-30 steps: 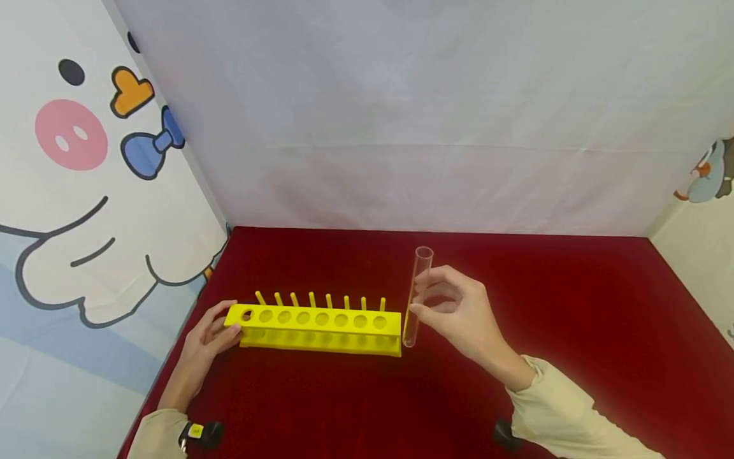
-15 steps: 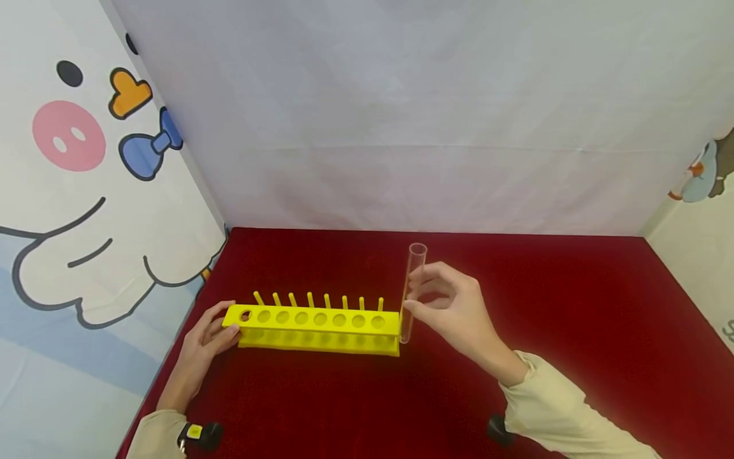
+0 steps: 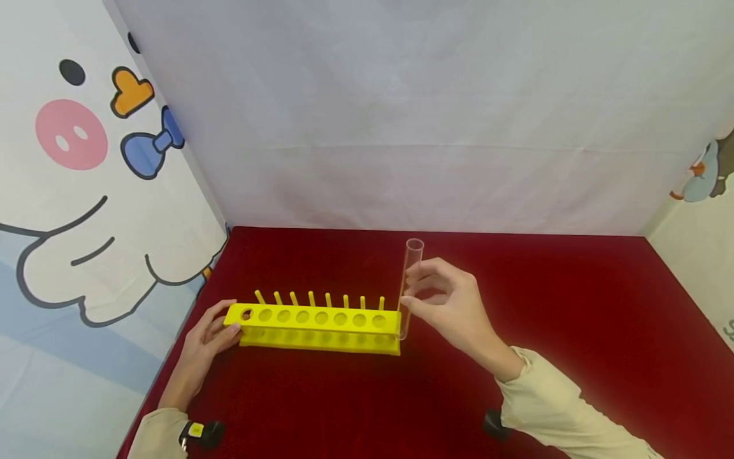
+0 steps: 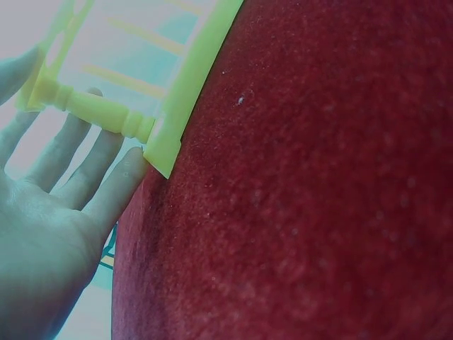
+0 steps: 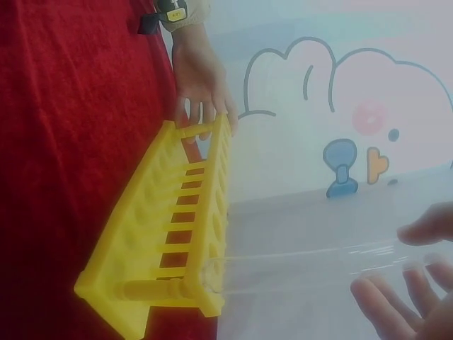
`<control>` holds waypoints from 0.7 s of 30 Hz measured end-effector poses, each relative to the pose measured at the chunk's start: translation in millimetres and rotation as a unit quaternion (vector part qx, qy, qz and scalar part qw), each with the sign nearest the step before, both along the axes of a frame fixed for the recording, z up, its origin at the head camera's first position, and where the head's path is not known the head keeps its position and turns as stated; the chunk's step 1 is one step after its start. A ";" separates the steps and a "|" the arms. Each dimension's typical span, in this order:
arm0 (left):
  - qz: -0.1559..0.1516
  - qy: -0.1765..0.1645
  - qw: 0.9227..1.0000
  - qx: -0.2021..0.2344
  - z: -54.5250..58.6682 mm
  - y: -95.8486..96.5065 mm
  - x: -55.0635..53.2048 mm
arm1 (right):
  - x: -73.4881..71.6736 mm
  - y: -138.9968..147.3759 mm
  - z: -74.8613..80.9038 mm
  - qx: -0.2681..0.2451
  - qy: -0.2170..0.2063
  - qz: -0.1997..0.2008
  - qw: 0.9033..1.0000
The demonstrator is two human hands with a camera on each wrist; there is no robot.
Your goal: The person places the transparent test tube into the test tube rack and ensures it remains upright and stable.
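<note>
A clear test tube (image 3: 410, 262) is pinched by the right hand (image 3: 453, 303) near a yellow rack (image 3: 312, 326) whose left end is gripped by the left hand (image 3: 202, 343)

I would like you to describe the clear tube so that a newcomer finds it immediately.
On the red-covered table stands a long yellow rack. At the rack's right end, the right hand pinches a slender clear tube, mouth upward. Unlike the opaque yellow rack, it is see-through.

Rack (image 3: 312, 327) — common to all views
</note>
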State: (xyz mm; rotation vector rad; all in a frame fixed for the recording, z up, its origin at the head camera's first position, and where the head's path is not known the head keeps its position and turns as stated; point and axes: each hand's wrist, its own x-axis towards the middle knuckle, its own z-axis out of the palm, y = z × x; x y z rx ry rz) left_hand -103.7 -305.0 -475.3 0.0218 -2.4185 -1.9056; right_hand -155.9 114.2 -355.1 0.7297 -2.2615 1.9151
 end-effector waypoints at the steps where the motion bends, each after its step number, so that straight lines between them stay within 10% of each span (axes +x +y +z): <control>1: -0.001 0.001 1.000 0.002 0.0 0.0 -0.1 | 0.0 -0.2 0.4 0.000 0.000 0.000 1.000; 21: 0.002 0.000 1.000 -0.006 -0.1 0.9 0.0 | -3.3 -5.6 3.9 -0.013 0.006 0.006 1.000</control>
